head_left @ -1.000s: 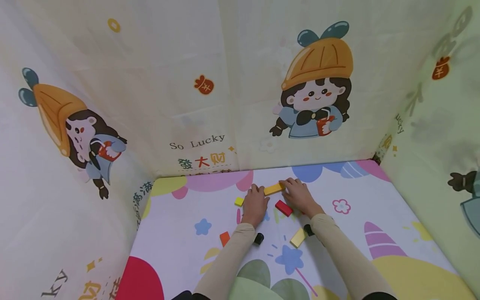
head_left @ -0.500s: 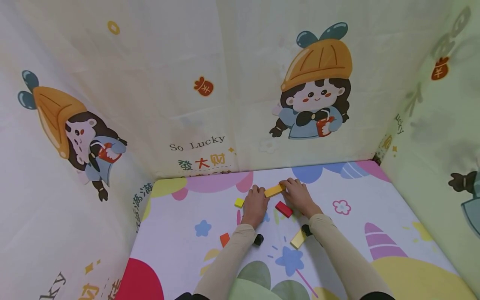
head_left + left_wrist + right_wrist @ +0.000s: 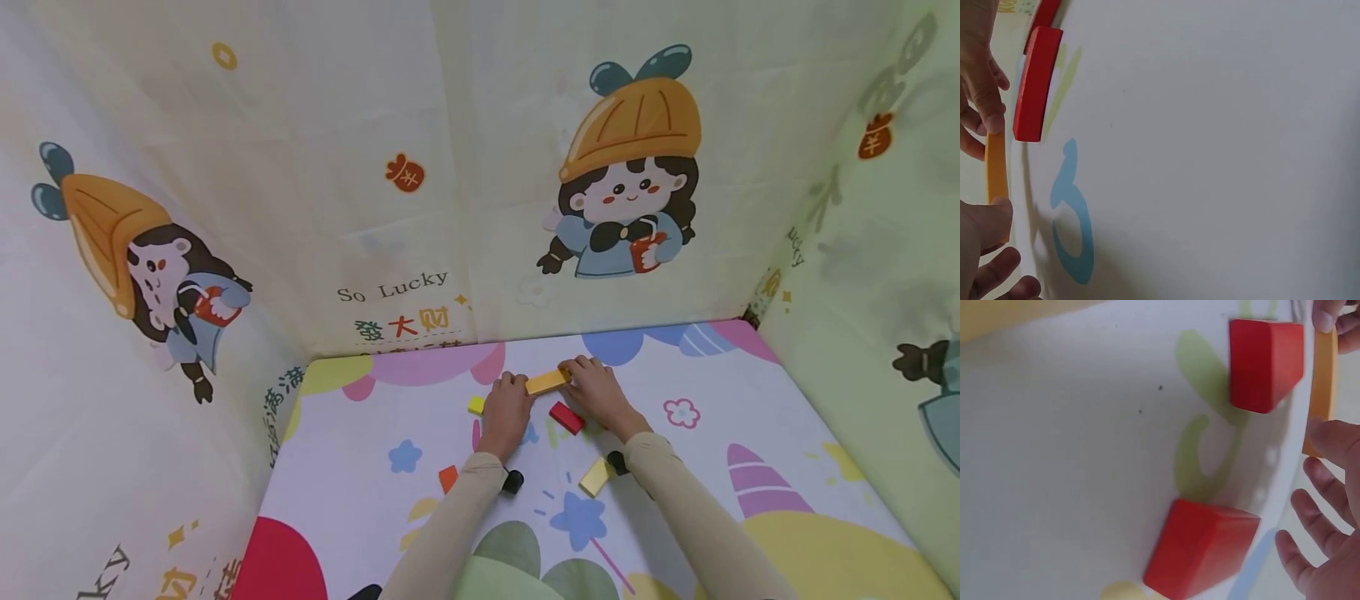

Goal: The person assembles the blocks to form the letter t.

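Note:
Both hands pinch a long yellow-orange block (image 3: pixel 548 382) by its two ends, near the back of the table. My left hand (image 3: pixel 507 414) has its left end, and in the left wrist view its thumb (image 3: pixel 999 215) lies over that end. At the right end is my right hand (image 3: pixel 598 392); the right wrist view shows its thumb on the block and the other fingers spread apart. A red block (image 3: pixel 566 417) lies just in front, between the hands. In the right wrist view a second red block (image 3: pixel 1204 550) shows nearer the right hand.
A small yellow block (image 3: pixel 476 405) lies left of the left hand. An orange block (image 3: pixel 447 478) sits beside the left forearm, a pale yellow block (image 3: pixel 596 477) beside the right one. Printed cloth walls (image 3: pixel 487 208) rise behind the table and at both sides.
My left wrist has shifted very slightly left and toward me. Both hands keep their hold on the yellow-orange block; the loose blocks have not moved.

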A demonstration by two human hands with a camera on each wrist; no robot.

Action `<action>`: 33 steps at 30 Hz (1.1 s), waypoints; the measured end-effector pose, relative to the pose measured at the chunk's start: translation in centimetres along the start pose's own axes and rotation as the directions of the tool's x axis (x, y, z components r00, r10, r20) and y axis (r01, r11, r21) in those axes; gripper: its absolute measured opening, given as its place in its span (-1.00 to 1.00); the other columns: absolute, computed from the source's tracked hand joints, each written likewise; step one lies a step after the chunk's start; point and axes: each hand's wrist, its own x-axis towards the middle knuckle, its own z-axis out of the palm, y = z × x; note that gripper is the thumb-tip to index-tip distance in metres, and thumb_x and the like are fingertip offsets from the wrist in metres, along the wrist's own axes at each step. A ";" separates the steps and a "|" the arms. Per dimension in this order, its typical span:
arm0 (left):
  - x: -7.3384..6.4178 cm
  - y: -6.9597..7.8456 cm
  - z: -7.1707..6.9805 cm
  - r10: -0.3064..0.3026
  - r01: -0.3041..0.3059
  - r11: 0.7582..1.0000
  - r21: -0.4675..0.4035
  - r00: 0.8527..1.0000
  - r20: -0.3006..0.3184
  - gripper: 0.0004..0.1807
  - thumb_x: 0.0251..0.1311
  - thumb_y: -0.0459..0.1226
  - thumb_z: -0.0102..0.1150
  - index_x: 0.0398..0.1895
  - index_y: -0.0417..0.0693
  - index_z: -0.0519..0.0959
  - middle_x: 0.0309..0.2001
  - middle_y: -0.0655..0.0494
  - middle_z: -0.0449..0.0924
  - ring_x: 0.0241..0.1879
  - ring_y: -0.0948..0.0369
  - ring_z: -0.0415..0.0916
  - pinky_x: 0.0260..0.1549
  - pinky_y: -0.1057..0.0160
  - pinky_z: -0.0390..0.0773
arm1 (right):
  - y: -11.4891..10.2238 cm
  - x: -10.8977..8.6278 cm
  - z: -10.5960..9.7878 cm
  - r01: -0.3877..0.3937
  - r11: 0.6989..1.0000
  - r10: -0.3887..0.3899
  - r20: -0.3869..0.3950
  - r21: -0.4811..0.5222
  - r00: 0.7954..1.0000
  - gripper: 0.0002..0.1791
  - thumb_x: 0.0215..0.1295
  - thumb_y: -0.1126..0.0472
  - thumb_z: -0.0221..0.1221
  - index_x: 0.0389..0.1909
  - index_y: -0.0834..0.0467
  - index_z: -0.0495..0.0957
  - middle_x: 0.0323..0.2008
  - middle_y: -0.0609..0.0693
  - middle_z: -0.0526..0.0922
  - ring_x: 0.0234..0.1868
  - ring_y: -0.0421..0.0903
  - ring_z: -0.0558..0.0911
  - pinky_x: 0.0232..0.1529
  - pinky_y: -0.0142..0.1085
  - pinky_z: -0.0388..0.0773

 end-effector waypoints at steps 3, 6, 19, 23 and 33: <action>-0.4 -0.1 -0.3 -0.003 0.003 0.999 -0.053 1.000 -0.002 -0.52 0.39 -0.05 0.32 0.30 0.03 0.56 0.08 0.08 0.61 -0.02 0.16 0.52 0.07 0.23 0.67 | -0.3 -0.6 -0.6 0.003 1.000 -0.003 0.003 -0.004 1.000 -0.60 0.38 0.12 0.35 0.18 0.12 0.59 0.07 0.13 0.65 0.10 0.17 0.55 0.12 0.16 0.51; -0.8 -0.3 -0.4 0.001 -0.001 0.997 -0.076 1.000 0.001 -0.53 0.40 -0.10 0.31 0.32 0.03 0.56 0.11 0.08 0.63 0.02 0.16 0.54 0.11 0.23 0.66 | -0.6 -1.3 -0.8 0.009 1.000 -0.009 0.011 0.006 1.000 -0.59 0.35 0.09 0.39 0.15 0.11 0.60 0.06 0.13 0.64 0.09 0.18 0.56 0.11 0.17 0.52; -3.1 -1.1 -1.2 0.087 -0.092 0.992 -0.082 0.994 -0.067 -0.59 0.35 -0.25 0.36 0.25 -0.02 0.64 0.03 0.05 0.69 -0.04 0.12 0.58 0.10 0.22 0.65 | -2.2 -4.7 -0.4 0.051 0.999 -0.050 -0.021 0.014 0.999 -0.63 0.34 0.06 0.40 0.05 0.13 0.59 0.03 0.09 0.69 0.06 0.16 0.58 0.03 0.12 0.52; -3.6 -1.1 -1.4 0.114 -0.120 0.991 -0.064 0.990 -0.087 -0.60 0.32 -0.27 0.38 0.22 -0.04 0.66 0.00 0.05 0.71 -0.05 0.11 0.61 0.09 0.21 0.65 | -2.6 -5.7 -0.2 0.061 0.998 -0.060 -0.045 0.010 0.997 -0.61 0.29 0.05 0.44 0.02 0.11 0.59 0.00 0.07 0.69 0.05 0.13 0.57 0.02 0.08 0.50; -4.6 -1.4 -1.7 0.160 -0.168 0.984 -0.066 0.981 -0.109 -0.62 0.31 -0.32 0.37 0.19 -0.05 0.69 -0.03 0.04 0.74 -0.07 0.08 0.64 0.05 0.17 0.64 | -4.3 -7.7 -0.2 -0.003 1.000 0.004 -0.025 0.020 1.000 -0.50 0.19 0.02 0.50 0.07 0.12 0.60 -0.01 0.06 0.70 0.00 0.07 0.55 0.11 0.04 0.53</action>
